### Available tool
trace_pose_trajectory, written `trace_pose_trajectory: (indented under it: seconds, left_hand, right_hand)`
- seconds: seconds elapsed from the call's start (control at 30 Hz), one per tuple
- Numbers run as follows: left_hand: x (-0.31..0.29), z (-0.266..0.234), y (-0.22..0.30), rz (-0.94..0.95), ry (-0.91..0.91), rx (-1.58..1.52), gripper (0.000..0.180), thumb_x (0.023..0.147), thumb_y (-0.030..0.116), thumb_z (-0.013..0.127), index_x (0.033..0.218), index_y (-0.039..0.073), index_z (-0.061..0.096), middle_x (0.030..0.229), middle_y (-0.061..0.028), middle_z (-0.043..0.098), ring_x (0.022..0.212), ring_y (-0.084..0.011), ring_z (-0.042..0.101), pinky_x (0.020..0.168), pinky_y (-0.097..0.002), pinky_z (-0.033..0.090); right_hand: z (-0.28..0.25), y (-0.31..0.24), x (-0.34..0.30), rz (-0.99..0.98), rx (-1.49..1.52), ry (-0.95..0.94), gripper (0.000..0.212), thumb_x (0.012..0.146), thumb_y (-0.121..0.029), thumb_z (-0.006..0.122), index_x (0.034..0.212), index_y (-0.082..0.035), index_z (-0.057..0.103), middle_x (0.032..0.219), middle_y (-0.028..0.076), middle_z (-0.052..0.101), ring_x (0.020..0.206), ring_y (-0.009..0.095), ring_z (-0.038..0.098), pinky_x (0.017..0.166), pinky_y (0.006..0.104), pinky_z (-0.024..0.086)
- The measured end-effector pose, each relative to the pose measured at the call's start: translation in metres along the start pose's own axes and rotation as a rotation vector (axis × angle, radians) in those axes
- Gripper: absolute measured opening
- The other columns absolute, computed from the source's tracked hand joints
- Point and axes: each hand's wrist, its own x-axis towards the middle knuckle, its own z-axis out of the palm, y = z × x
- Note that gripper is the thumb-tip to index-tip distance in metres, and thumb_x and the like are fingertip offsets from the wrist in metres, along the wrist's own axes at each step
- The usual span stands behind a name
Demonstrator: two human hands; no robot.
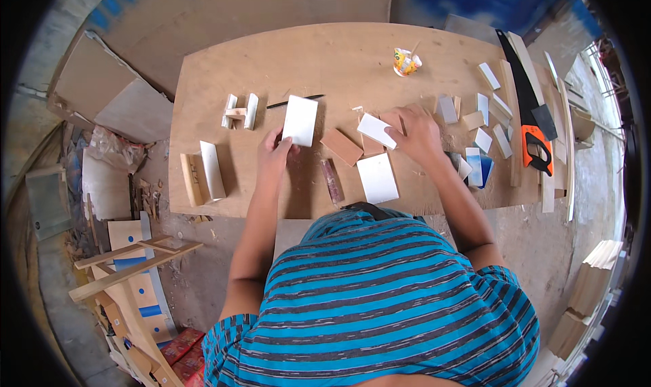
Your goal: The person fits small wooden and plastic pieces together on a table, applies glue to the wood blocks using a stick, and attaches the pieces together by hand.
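My left hand [274,151] is closed on a white rectangular panel [300,120], lifted over the table's middle. Under my right hand [415,134] is a smaller white block [376,130], its right end pinched by my thumb and fingers. Brown wooden blocks [342,147] lie between the hands, and another is partly covered by the right hand. Nearer my body rests a second white panel [378,178], beside a worn reddish-brown strip [331,181]. A black pencil-like stick [295,101] lies just behind the left panel.
The wooden table [305,54] carries a small white-and-wood assembly [239,111] and upright boards [211,170] at left. A patterned cup [406,62] stands at the back. Several small blocks [483,140], a handsaw with orange handle [536,146] and long wood strips [512,129] fill the right side.
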Motion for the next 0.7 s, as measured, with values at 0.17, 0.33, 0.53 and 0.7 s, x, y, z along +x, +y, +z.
trace_pose_trajectory:
  seconds: [0.17, 0.33, 0.53, 0.7]
  left_hand:
    - [0.058, 0.047, 0.007, 0.037, -0.115, 0.069, 0.035, 0.089, 0.002, 0.053, 0.123, -0.004, 0.053, 0.095, -0.0076, 0.063, 0.076, -0.0111, 0.061, 0.066, -0.0237, 0.052]
    - [0.084, 0.073, -0.017, 0.326, -0.055, 0.434, 0.068, 0.078, 0.011, 0.061, 0.139, -0.005, 0.035, 0.131, -0.0265, 0.05, 0.117, -0.0333, 0.054, 0.096, -0.0403, 0.046]
    - [-0.002, 0.07, 0.015, 0.757, -0.57, 1.187, 0.071, 0.066, 0.004, 0.06, 0.136, 0.003, 0.045, 0.14, -0.0138, 0.044, 0.135, -0.0319, 0.034, 0.11, -0.0508, 0.028]
    - [-0.007, 0.065, 0.008, 0.743, -0.606, 1.19, 0.061, 0.067, 0.004, 0.064, 0.127, 0.007, 0.053, 0.132, -0.0103, 0.051, 0.131, -0.0329, 0.04, 0.112, -0.0508, 0.025]
  right_hand:
    - [0.002, -0.011, -0.007, 0.0, -0.001, -0.132, 0.049, 0.068, -0.026, 0.076, 0.112, -0.006, 0.064, 0.113, 0.013, 0.058, 0.105, 0.034, 0.055, 0.087, 0.042, 0.048]
    - [0.011, -0.005, -0.012, 0.019, -0.012, -0.024, 0.051, 0.066, -0.025, 0.076, 0.112, -0.007, 0.064, 0.11, 0.013, 0.06, 0.104, 0.034, 0.057, 0.087, 0.0421, 0.048]
    - [0.003, 0.015, -0.016, 0.181, 0.085, 0.022, 0.047, 0.064, -0.026, 0.076, 0.105, -0.004, 0.067, 0.097, 0.015, 0.063, 0.09, 0.035, 0.061, 0.081, 0.0438, 0.049]
    - [0.012, 0.003, -0.006, 0.054, 0.027, 0.052, 0.053, 0.063, -0.025, 0.077, 0.11, -0.005, 0.065, 0.103, 0.014, 0.062, 0.096, 0.035, 0.06, 0.082, 0.0431, 0.049]
